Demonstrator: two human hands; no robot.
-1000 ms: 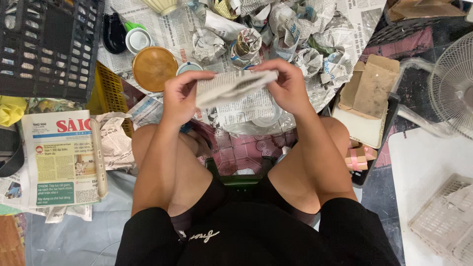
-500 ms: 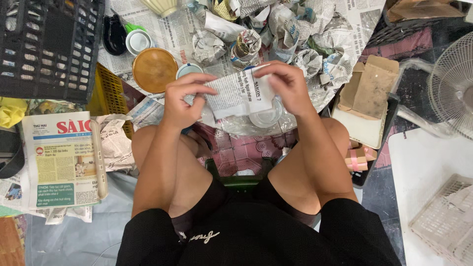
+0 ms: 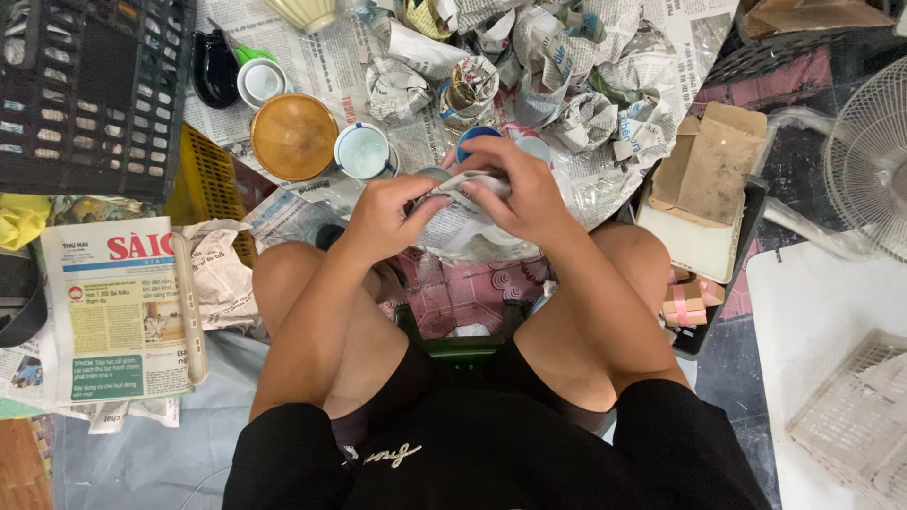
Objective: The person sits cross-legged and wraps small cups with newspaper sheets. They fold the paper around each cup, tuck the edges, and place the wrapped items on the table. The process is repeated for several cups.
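My left hand (image 3: 385, 215) and my right hand (image 3: 518, 189) meet above my knees, both closed around a bundle of newspaper (image 3: 461, 219) that wraps some small object I cannot make out. The paper bulges below my fingers. Just beyond my hands stand a white cup with a blue rim (image 3: 365, 151) and an amber glass bowl (image 3: 294, 136). Several bundles wrapped in newspaper (image 3: 576, 113) lie on spread newspaper further out.
A black plastic crate (image 3: 90, 90) and a yellow one (image 3: 210, 184) sit at the left, with a stack of newspapers (image 3: 118, 312) below them. Cardboard boxes (image 3: 710, 179), a white fan (image 3: 874, 156) and a white basket (image 3: 855, 425) are at the right.
The flat sheet I held spread between both hands has been folded in and gathered; my hands have come together around it, lower and closer to my knees.
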